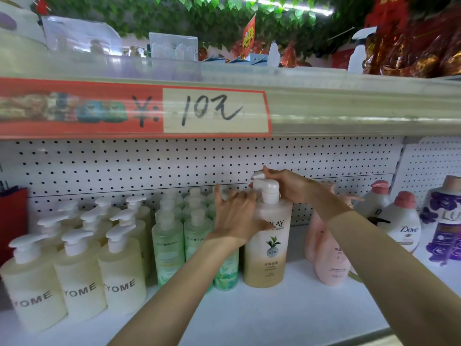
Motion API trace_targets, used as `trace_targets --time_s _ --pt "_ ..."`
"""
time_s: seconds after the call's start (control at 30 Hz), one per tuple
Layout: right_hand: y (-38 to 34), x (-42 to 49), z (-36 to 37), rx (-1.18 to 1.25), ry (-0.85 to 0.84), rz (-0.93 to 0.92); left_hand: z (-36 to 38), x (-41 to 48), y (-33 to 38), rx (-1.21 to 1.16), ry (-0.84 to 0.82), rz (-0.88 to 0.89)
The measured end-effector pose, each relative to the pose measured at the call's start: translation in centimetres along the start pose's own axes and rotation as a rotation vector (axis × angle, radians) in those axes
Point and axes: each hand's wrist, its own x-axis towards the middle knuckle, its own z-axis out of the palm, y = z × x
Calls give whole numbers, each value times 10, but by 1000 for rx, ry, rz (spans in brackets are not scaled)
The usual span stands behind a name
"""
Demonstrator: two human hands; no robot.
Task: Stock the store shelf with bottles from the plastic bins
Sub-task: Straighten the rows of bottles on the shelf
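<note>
Bottles are ranged in groups along a white shelf (274,315) backed by a dotted pegboard (124,166). A tan bottle (268,248) with a leaf on its label is stood upright about midway along the shelf, set back from the front edge. It is touched on its left by a block of green bottles (167,240); pink bottles (329,260) are placed a little apart on its right.

The left hand (235,216) is laid against the left shoulder of the tan bottle, with the fingers spread and nearly straight and the thumb across the top of the label. The right hand (287,186) is curled over the white pump head (265,187) from behind and from the right, so that the spout is gripped between fingers and thumb.

Toward the left end of the shelf, cream pump bottles (79,278) are lined up in rows running to the back. Toward the right end, a white bottle with a pink cap (404,226) and a purple bottle (446,226) are seen. A red price sign (214,111) with handwritten figures is fixed to the front edge of the shelf above.
</note>
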Motion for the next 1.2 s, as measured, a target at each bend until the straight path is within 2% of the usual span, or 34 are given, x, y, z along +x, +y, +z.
trace_targets --time_s 0.37,0.53,0.73,0.9,1.0,1.07,1.2 --pt "-4 -5 1 0 -2 37 2 1 2 -27 -13 -40" --pt "0 -20 6 -43 119 36 -5 -1 7 36 -56 -30" --pt "-20 -62 16 -117 346 -146 -14 -22 10 86 -103 -32" --pt "-14 -102 36 -597 448 -205 -35 -56 6 223 -53 -63" --pt "-1 -131 47 -1080 506 -218 -49 -87 -6 285 -10 -113" --pt "6 -152 56 -1316 519 -239 -61 -109 -16 347 -5 -140" --pt "20 -195 78 -1604 522 -266 -73 -153 -32 442 11 -145"
